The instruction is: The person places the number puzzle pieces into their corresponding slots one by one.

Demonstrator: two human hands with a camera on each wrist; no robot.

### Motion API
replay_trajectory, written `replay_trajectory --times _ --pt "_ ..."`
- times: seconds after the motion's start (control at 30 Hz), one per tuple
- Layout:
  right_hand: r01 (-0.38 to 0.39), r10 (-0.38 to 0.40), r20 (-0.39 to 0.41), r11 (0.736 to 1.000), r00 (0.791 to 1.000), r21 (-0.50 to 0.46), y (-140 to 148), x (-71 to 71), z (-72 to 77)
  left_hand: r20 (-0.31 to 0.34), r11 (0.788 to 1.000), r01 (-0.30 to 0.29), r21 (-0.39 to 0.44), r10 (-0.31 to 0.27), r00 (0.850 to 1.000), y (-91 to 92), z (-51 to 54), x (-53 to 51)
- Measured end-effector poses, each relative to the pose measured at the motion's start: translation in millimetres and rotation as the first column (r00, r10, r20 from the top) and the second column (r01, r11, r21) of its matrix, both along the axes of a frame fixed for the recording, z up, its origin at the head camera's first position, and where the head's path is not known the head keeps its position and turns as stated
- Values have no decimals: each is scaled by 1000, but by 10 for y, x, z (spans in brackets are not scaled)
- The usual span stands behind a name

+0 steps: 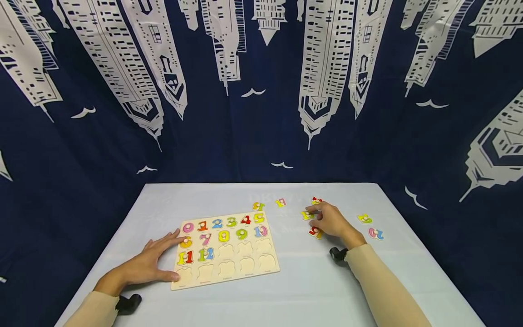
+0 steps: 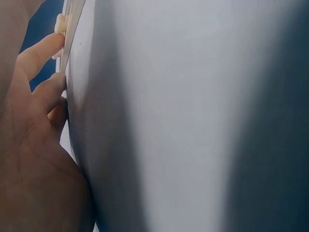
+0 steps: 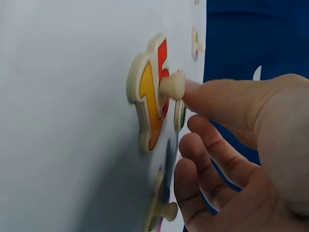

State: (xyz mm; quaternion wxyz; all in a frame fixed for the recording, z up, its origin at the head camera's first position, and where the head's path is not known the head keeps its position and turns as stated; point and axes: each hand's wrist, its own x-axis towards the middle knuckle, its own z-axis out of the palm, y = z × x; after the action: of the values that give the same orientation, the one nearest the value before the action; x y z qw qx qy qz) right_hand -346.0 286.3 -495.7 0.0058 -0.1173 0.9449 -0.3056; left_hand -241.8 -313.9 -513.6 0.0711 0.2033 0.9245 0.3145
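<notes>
A wooden number puzzle board (image 1: 220, 278) lies on the table, with number pieces in its upper recesses and bare recesses lower down. My left hand (image 1: 153, 263) is spread at its left edge, index finger by the orange 6 piece (image 1: 185, 242) and thumb on the lower left corner. My right hand (image 1: 333, 221) is among loose knobbed pieces, fingers apart beside a yellow piece (image 1: 307, 215). In the right wrist view, the thumb is beside the knob of the yellow-and-red 15 piece (image 3: 152, 96). A green-marked piece (image 3: 180, 116) is partly hidden behind it.
Two loose pieces lie beyond the board: an orange-and-green one (image 1: 258, 206) and a pink-and-yellow one (image 1: 280, 203). A red piece (image 1: 316, 200) lies past my right hand. To its right are a yellow-green piece (image 1: 364, 219) and a pink-and-blue piece (image 1: 375, 233). A dark patterned curtain (image 1: 253, 131) hangs behind the white table (image 1: 302, 290).
</notes>
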Motion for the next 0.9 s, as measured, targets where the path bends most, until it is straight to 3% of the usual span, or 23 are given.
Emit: replay_trajectory --times 0.43,0.63,0.9 --pt "-82 80 -41 996 996 -39 22 -46 -78 9 1000 -5 -19 5 1000 10 3 -9" --pt "-74 73 -53 997 996 -26 -22 -86 -98 3 1000 -12 -13 12 1000 -19 -13 -16" --pt "-146 145 -61 989 988 -10 -119 -85 -110 -9 1000 -8 -24 8 1000 -19 -27 -15"
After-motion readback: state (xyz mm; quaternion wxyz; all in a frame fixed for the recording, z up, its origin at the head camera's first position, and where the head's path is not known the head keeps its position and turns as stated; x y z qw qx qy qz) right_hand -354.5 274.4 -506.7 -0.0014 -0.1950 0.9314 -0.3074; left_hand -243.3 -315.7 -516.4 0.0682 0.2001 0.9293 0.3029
